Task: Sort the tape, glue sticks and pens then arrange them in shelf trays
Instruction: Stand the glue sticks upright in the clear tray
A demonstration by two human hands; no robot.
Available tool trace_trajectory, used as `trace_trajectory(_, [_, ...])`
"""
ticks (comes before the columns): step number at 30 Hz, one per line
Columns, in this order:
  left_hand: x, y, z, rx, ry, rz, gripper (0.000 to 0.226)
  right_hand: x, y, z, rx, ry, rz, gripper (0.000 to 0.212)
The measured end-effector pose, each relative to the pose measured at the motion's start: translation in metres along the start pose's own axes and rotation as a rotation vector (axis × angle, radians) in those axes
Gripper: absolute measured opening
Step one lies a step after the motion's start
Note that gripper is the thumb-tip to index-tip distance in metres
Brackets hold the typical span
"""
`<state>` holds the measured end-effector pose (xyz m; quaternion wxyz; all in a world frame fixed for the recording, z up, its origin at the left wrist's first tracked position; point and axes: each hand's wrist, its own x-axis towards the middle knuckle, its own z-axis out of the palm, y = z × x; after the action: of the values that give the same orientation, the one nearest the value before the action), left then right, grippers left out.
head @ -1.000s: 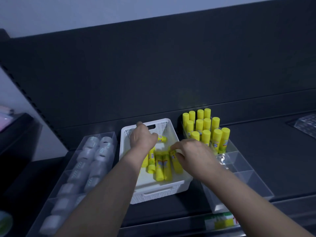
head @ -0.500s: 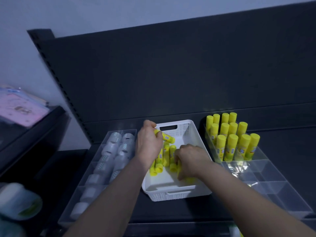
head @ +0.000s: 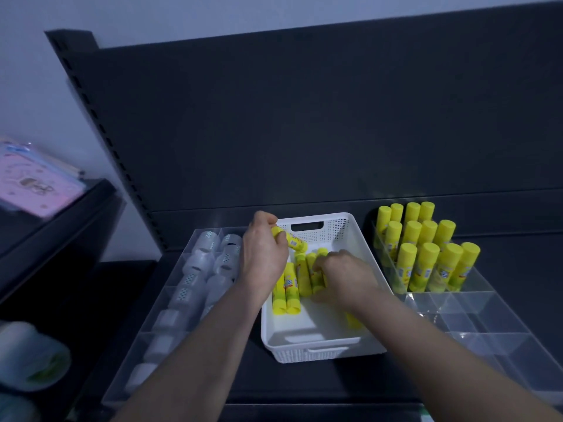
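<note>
Step in hand, as judged: lifting glue sticks out of the white basket (head: 338, 229) for the clear tray (head: 487, 315) just right of your right hand

Left hand (head: 263, 254): fingers curled round one glue stick (head: 291, 241), held tilted over the basket's far end

Right hand (head: 345, 274): clamped down on the loose glue sticks (head: 292, 287) lying flat beneath it; number in the grip not readable

Advice: turn each stick cap-up before lowering. Fill the cell on the near side of the standing sticks (head: 426, 257) and keep clear of them, since they look easy to topple

Surface: dark shelf (head: 511, 248), dark back panel (head: 304, 132) beyond both hands. Left of your left hand, tape rolls (head: 198, 266) sit in a second clear tray (head: 158, 303). Light is dim
</note>
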<state>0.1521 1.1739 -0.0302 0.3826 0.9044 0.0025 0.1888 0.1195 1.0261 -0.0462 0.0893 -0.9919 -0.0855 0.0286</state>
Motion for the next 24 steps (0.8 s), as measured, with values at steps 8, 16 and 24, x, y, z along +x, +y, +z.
trace_trajectory(8, [0.002,-0.003,-0.005,-0.016,-0.012,-0.018,0.026,-0.015,-0.017,-0.001,-0.168,-0.147,-0.002,0.034])
trace_trajectory(16, [-0.001,-0.008,-0.012,0.006,-0.016,-0.028,0.026,0.018,-0.011,0.001,-0.219,-0.097,0.050,0.044])
trace_trajectory(24, [-0.004,-0.009,-0.011,-0.007,-0.030,-0.002,0.026,0.010,-0.013,0.000,-0.304,-0.122,0.017,0.060])
